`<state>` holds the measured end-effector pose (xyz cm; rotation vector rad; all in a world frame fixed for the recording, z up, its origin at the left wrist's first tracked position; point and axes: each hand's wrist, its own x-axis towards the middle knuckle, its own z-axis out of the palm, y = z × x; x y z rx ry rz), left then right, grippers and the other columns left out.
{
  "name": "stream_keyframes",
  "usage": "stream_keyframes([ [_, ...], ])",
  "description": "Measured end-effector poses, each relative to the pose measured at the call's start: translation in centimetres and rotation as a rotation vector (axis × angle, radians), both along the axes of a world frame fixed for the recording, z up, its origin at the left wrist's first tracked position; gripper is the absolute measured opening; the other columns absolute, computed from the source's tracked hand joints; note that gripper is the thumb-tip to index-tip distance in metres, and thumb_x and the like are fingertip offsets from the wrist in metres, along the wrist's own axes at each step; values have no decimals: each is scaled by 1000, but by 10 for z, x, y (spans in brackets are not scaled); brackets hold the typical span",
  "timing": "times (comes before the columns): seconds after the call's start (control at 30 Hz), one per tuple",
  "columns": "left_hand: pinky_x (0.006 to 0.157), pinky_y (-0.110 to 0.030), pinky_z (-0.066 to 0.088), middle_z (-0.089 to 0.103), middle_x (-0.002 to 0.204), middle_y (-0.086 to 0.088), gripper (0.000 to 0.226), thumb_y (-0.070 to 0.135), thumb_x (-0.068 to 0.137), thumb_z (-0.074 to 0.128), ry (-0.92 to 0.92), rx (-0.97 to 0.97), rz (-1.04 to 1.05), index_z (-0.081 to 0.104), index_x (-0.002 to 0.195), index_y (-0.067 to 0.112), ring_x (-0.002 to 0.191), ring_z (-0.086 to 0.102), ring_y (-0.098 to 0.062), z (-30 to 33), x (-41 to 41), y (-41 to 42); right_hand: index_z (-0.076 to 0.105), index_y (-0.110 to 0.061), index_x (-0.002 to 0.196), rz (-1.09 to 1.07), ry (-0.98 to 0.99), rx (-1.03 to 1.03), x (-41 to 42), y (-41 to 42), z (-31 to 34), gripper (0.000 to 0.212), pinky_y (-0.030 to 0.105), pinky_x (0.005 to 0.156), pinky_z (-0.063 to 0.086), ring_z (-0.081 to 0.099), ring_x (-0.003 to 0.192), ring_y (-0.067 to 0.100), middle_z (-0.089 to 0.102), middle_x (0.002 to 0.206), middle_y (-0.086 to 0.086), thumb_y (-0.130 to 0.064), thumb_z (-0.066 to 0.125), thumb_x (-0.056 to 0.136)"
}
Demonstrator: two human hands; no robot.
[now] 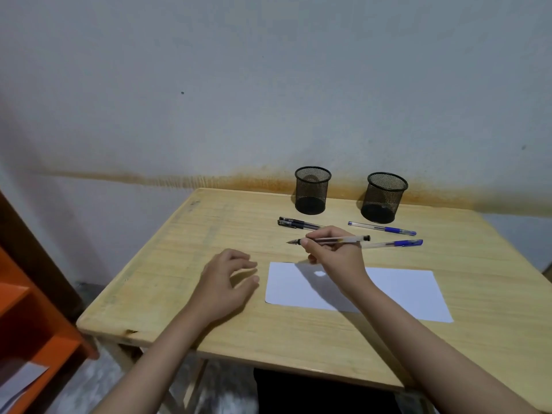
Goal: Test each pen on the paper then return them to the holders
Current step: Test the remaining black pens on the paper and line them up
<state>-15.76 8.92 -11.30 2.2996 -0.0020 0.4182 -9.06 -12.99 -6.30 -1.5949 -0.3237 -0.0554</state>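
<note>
One black pen (331,240), tip bared, partly hidden inside right hand (334,249).

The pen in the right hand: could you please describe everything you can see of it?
The pen is slim, with a clear barrel that looks like plastic, a dark ink tube inside, a black end cap and a bare pointed metal tip. It lies nearly level, tip pointing left, lifted above the table just beyond the sheet of paper. Only the right hand touches it, pinching it near the tip end. The tip touches nothing.
</note>
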Motion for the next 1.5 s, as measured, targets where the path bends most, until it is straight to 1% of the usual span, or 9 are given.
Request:
stream_keyframes([
  [0.1, 97, -39, 43, 55, 109, 14, 38, 52, 74, 57, -10, 90, -72, 67, 102, 30, 109, 51, -6, -3, -7, -20, 66, -6, 72, 11, 32, -22, 8, 14, -9, 11, 35, 59, 51, 58, 55, 18, 64, 61, 4, -6, 73, 80],
  [0.17, 97, -38, 42, 54, 112, 14, 41, 52, 76, 54, 3, 145, -97, 65, 108, 30, 110, 50, -5, -7, -8, -25, 63, -9, 69, 33, 48, -30, 14, 22, -14, 14, 36, 59, 50, 57, 55, 19, 62, 58, 3, -7, 71, 81],
  [0.27, 99, -36, 39, 51, 121, 12, 48, 56, 76, 47, 35, 229, -101, 60, 115, 32, 115, 45, -6, -12, -6, -26, 61, -4, 72, 38, 64, -42, 20, 28, -19, 13, 31, 55, 50, 58, 52, 17, 62, 56, 2, -5, 68, 82],
  [0.43, 102, -32, 35, 47, 131, 13, 50, 57, 79, 41, 44, 290, -104, 56, 119, 32, 123, 40, -7, -15, -6, -25, 56, 3, 75, 68, 110, -56, 24, 31, -23, 10, 24, 46, 52, 58, 43, 11, 57, 60, 13, 8, 60, 83],
  [0.63, 109, -37, 30, 40, 143, 14, 52, 57, 81, 35, 63, 321, -116, 51, 126, 34, 131, 34, -8, -15, -7, -26, 57, 3, 71, 7, 138, -71, 31, 41, -25, 18, 28, 47, 55, 65, 46, 18, 62, 52, 13, -3, 72, 79],
  [0.73, 112, -41, 27, 35, 147, 15, 55, 58, 82, 30, 85, 349, -114, 46, 130, 37, 135, 30, -7, -16, -7, -27, 50, -3, 64, -27, 126, -51, 30, 48, -32, 23, 35, 49, 55, 63, 44, 22, 57, 47, 11, 3, 68, 78],
  [0.9, 116, -35, 15, 28, 150, 19, 59, 60, 80, 26, 108, 343, -108, 44, 132, 38, 140, 20, -1, -18, -8, -26, 43, -4, 63, 3, 108, 9, 27, 46, -38, 26, 33, 47, 49, 60, 40, 19, 48, 49, 12, 10, 58, 78],
  [1.1, 114, -32, 13, 28, 150, 20, 60, 60, 79, 25, 104, 328, -106, 45, 131, 37, 140, 19, 1, -18, -8, -28, 41, -4, 61, 6, 59, -64, 28, 50, -42, 27, 35, 49, 50, 58, 47, 28, 43, 54, 15, 9, 59, 77],
  [1.5, 113, -31, 15, 30, 149, 20, 58, 59, 79, 27, 100, 330, -105, 47, 129, 37, 139, 21, 0, -15, -9, -30, 39, -6, 58, 11, 49, -108, 27, 49, -39, 30, 23, 39, 44, 56, 46, 29, 39, 52, 12, 11, 58, 74],
])
